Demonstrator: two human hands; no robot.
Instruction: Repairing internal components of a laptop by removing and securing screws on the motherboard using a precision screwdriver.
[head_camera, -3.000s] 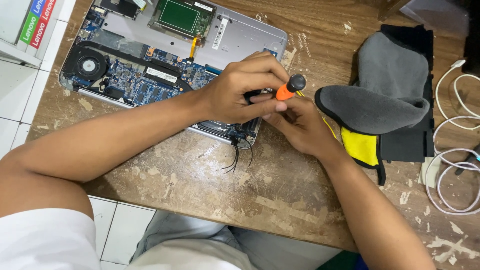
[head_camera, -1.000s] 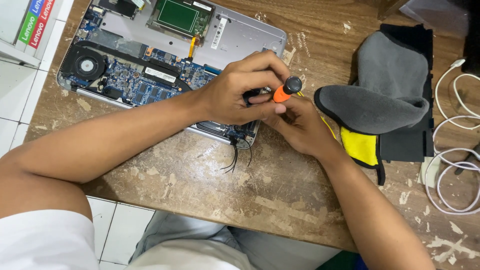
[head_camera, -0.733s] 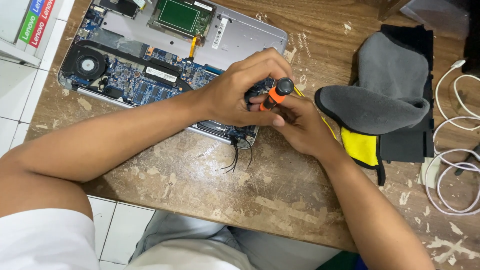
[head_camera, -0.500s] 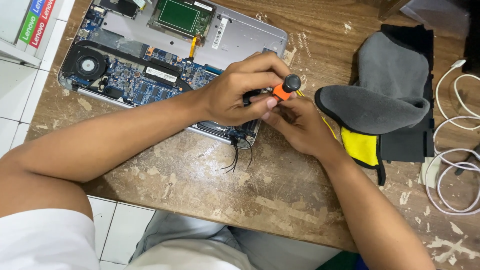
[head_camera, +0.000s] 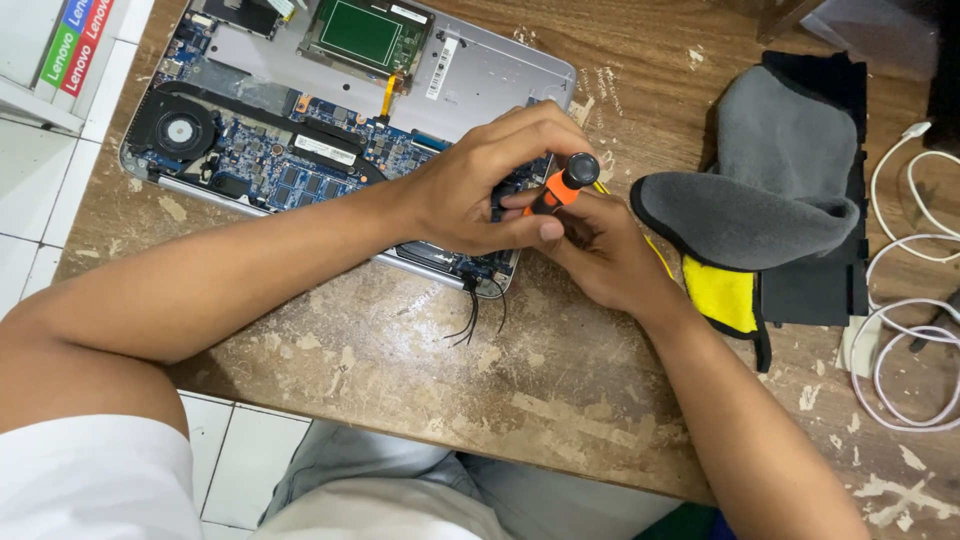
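Both hands meet over the lower right corner of the opened laptop (head_camera: 300, 120) in the head view, the only one. Left hand (head_camera: 480, 185) is curled nearly closed, thumb and fingertips pinching the lower shaft of the orange-and-black screwdriver (head_camera: 562, 183), apparently to steady the tip on the board. Right hand (head_camera: 600, 250), at about 4 o'clock from the tool, is cupped around the handle from below, fingers loosely closed on it so it can be turned. The screwdriver leans with its black cap toward 2 o'clock. Thin black wires (head_camera: 475, 315) trail off the laptop's near edge at 6 o'clock. A grey-and-yellow cloth (head_camera: 770, 200) lies at 3 o'clock, white cables (head_camera: 910, 310) beyond it, on the worn wooden table (head_camera: 450, 400).
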